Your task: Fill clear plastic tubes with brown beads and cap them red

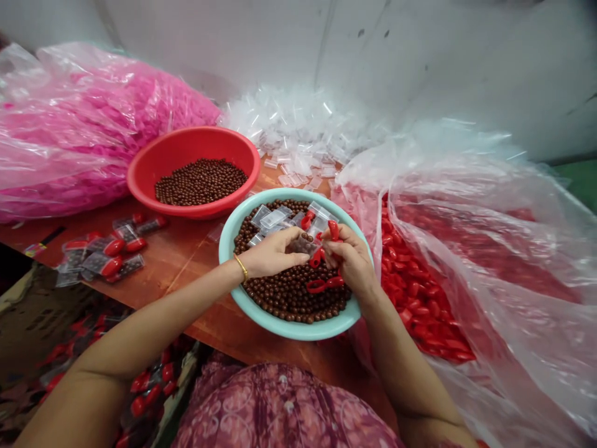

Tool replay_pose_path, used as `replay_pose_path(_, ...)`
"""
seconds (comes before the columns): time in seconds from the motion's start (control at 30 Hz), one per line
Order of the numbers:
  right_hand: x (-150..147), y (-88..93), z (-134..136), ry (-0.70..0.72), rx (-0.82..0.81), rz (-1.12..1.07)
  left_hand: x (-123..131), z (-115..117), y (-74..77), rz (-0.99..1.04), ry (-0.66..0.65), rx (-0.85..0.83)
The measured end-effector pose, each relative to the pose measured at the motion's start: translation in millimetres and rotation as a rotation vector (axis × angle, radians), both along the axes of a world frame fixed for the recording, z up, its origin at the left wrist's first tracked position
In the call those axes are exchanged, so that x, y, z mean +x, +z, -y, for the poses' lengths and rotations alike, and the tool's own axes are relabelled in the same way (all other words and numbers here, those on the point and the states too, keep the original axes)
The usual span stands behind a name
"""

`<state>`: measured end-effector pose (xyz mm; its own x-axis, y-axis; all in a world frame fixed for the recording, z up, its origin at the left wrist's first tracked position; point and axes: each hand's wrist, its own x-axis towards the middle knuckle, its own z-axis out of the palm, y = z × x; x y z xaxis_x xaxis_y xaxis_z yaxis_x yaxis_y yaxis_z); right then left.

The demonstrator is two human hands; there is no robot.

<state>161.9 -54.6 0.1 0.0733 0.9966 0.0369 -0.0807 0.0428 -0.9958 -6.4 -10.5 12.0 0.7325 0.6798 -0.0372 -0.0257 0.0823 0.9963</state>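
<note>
Over the turquoise basin point(289, 330) of brown balls point(298, 302), the left hand point(277, 253) has its fingers clamped on a clear plastic box point(304, 247); the right hand point(351, 256) pinches a red cap point(333, 231) beside it; keeping the box mouth upward should limit spills.

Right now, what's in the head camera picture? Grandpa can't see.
A person's left hand holds a clear container and the right hand a red piece, over a pale blue basin of brown balls. Left are a red basin and a pink-filled bag; right, a red-filled bag.
</note>
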Motion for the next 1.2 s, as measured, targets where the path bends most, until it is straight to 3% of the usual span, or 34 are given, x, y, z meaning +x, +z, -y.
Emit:
replay_pose_path(0.1, 1, 0.9, 1, 0.023, 0.058, 0.050, 3, -3, -0.1, -0.016, -0.053, -0.002)
replay_pose_path(0.3, 2, 9.3, 5, 0.064, 0.132, 0.246, 1, -6, 1.4, 0.087, -0.199, -0.248)
replay_pose_path(0.6, 2, 15.3, 7, 0.161, 0.151, 0.296, -3, -4, -1.7, 0.054, -0.299, -0.267)
replay_pose_path(1.0, 4, 1.9, -1, 0.000, -0.087, -0.004, -7, -5, 1.3, 0.008, -0.036, -0.119)
replay_pose_path(1.2, 2, 3.5, 0, -0.156, -0.039, 0.266, -6, -3, -0.3, 0.018, -0.105, -0.158)
